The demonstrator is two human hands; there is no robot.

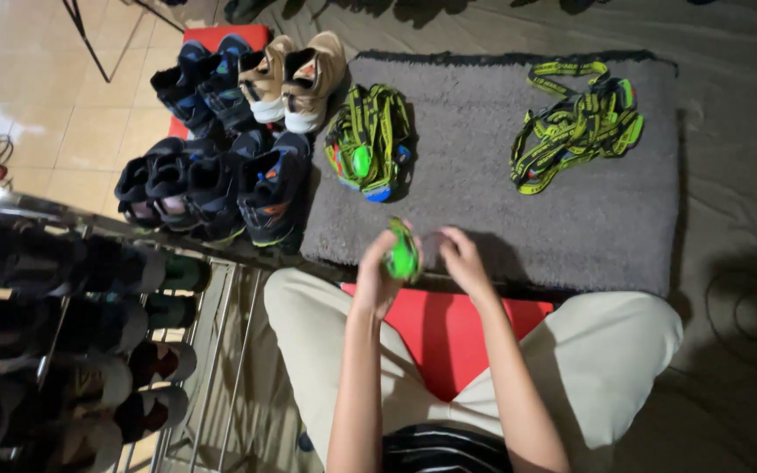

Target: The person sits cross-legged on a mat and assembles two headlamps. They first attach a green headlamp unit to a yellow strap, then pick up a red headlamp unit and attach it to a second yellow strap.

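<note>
Grey mat (571, 228) w/ strap piles, shoes (221, 166) beside.

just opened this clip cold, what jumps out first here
The bright green item held between the left hand and right hand, at the near edge of the grey mat. On the mat lie two tangles of yellow-green straps: a bundle at its left, a loose heap at its far right. Rows of shoes stand left of the mat.

Counts: 2 tan shoes (295, 74) at 11 o'clock, about 6 dark shoes (212, 166) at 10, 2 green strap bundles (576, 127) (370, 140) on 1 grey mat (519, 219).
</note>
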